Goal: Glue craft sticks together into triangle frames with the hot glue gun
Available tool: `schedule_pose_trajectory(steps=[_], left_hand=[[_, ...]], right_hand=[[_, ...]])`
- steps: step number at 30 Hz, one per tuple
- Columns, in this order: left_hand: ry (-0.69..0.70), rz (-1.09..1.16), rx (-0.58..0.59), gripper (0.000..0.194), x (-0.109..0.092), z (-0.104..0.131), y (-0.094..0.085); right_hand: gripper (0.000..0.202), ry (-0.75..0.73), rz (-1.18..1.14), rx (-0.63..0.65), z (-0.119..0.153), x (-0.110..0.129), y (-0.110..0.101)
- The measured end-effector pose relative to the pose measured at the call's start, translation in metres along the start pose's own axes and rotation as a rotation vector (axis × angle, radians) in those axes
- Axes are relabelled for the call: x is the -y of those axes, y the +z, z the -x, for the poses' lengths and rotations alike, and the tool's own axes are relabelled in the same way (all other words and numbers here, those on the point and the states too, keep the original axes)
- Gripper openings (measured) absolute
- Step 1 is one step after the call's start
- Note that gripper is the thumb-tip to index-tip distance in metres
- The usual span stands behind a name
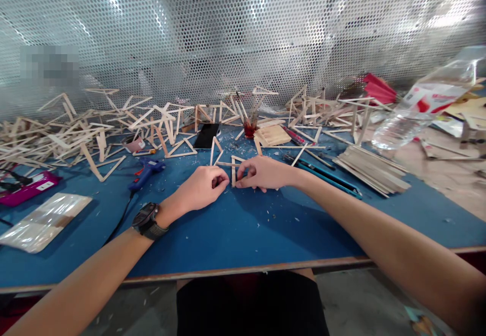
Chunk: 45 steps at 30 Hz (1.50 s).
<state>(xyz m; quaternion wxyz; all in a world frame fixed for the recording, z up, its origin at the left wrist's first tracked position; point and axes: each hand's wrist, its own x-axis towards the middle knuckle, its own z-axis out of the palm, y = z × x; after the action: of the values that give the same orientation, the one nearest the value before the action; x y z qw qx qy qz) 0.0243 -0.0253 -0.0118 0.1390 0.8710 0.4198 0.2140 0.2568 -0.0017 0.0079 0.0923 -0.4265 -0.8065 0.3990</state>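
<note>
On the blue table (212, 245), a small frame of thin wooden sticks (233, 173) stands between my two hands. My right hand (261, 172) is curled at its right side, thumb and fingers closed on the upright stick near its lower end. My left hand (203, 186), with a dark watch on the wrist, is just left of the frame. Its thumb and index fingertips are pressed together; anything between them is too small to make out. Behind the left fingers stands another pair of joined sticks (216, 149).
A blue glue gun (146, 171) lies left of my hands. Heaps of stick frames (49, 136) line the back, with a black phone (207, 135). To the right are a stack of flat sticks (370, 169), a teal case (326, 176) and a plastic bottle (425, 100).
</note>
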Motion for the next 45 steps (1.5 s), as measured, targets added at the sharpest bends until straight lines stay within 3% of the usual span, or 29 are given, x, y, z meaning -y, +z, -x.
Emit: schedule_pose_trajectory(steps=[25, 45], left_hand=[[-0.014, 0.015, 0.004, 0.016, 0.0039, -0.0015, 0.0007], [0.062, 0.002, 0.029, 0.017, 0.0026, 0.0013, -0.0006]], right_hand=[[0.037, 0.026, -0.048, -0.005, -0.0027, -0.0060, 0.0006], [0.035, 0.005, -0.017, 0.009, -0.0045, -0.0086, -0.0012]])
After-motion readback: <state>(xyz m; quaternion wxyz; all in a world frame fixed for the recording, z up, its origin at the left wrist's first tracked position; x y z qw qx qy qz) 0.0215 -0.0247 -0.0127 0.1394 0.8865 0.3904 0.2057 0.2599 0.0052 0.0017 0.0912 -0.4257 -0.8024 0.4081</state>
